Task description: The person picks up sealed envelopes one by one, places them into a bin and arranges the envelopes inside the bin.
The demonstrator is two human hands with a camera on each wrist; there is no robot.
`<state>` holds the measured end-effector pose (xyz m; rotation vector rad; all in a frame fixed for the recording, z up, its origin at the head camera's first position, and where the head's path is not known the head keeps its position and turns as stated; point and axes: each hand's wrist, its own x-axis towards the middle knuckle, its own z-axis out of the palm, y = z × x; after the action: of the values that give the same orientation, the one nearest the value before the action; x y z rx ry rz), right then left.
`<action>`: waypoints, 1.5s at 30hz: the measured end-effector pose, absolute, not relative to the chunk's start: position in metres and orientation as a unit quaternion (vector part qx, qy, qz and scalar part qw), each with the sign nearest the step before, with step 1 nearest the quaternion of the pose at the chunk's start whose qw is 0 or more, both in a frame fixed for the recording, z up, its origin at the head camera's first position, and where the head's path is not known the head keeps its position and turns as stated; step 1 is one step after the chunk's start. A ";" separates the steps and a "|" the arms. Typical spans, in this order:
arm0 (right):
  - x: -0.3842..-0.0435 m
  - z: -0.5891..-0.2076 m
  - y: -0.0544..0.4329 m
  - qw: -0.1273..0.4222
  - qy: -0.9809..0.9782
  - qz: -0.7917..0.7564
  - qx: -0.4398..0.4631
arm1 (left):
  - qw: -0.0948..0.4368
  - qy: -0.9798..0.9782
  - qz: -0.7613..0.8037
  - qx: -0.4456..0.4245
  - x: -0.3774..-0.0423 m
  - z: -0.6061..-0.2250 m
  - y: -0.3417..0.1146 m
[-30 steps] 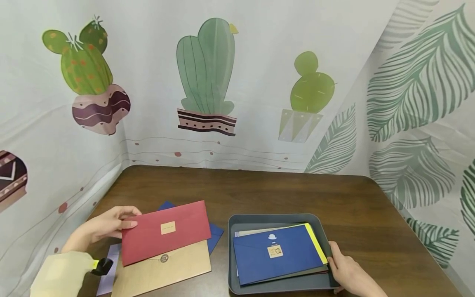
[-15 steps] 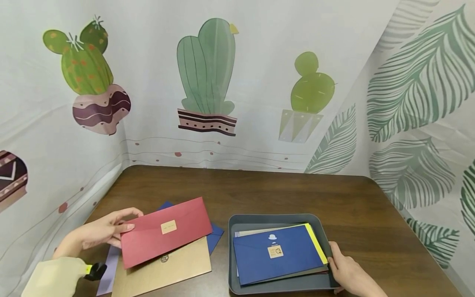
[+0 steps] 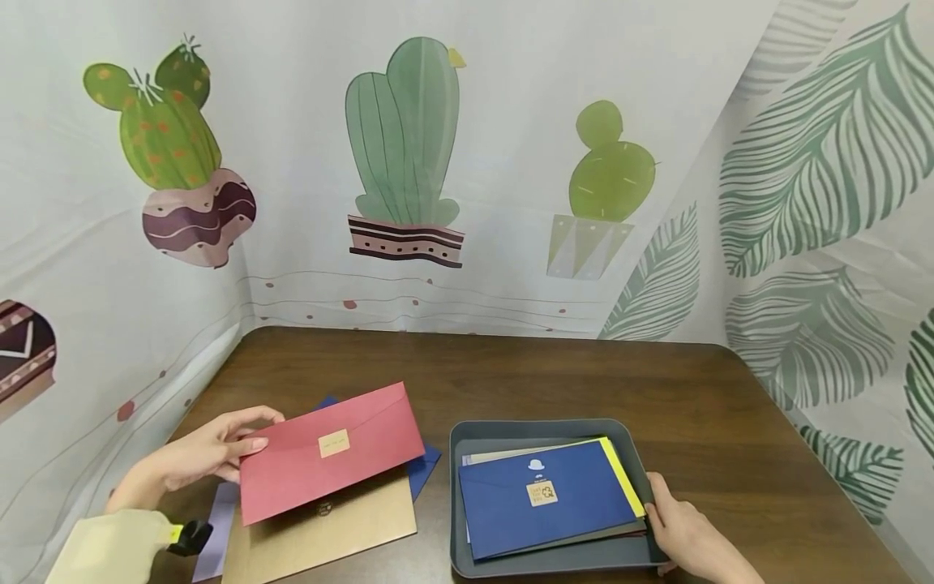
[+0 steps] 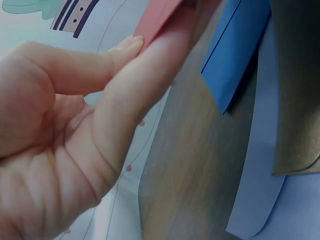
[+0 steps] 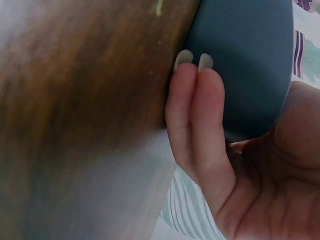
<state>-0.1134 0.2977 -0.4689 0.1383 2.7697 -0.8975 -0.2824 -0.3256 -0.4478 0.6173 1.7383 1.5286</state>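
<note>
Between thumb and fingers, my left hand (image 3: 212, 450) pinches the left end of a red envelope (image 3: 365, 426) with a small tan sticker. Its far end is tilted up over a tan envelope (image 3: 357, 527). Beneath these, a blue envelope (image 3: 423, 470) and a lilac envelope (image 3: 216, 527) stick out; the rest of both is covered. My right hand (image 3: 682, 523) grips the right side of a dark grey tray (image 3: 540, 428). In the right wrist view, two fingers (image 5: 207, 105) press the tray's outer wall. Inside the tray, a blue envelope with a hat print (image 3: 547, 519) lies uppermost.
Under the tray's blue envelope, a yellow edge (image 3: 620, 474) and other envelope edges show. Everything stands on a brown wooden table (image 3: 511, 373). Behind it hangs a white cloth (image 3: 503, 162) printed with cacti and leaves.
The red envelope's right end has risen off the tan envelope, and its lower edge now casts a shadow there. My right hand and the tray stay in place.
</note>
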 end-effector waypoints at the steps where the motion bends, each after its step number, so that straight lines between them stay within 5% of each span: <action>1: -0.113 -0.469 0.298 0.111 0.945 -0.305 0.049 | 0.364 0.675 0.594 0.242 -0.282 -0.448 -0.325; 25: -0.114 -0.468 0.298 0.150 0.922 -0.351 0.061 | 0.369 0.656 0.602 0.267 -0.272 -0.432 -0.299; 45: -0.113 -0.467 0.298 0.125 0.941 -0.313 0.043 | 0.384 0.643 0.593 0.295 -0.266 -0.424 -0.281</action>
<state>-0.1133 0.2982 -0.4675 0.1266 2.7408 -0.9109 -0.2662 -0.2806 -0.4236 0.7528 1.6396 1.5106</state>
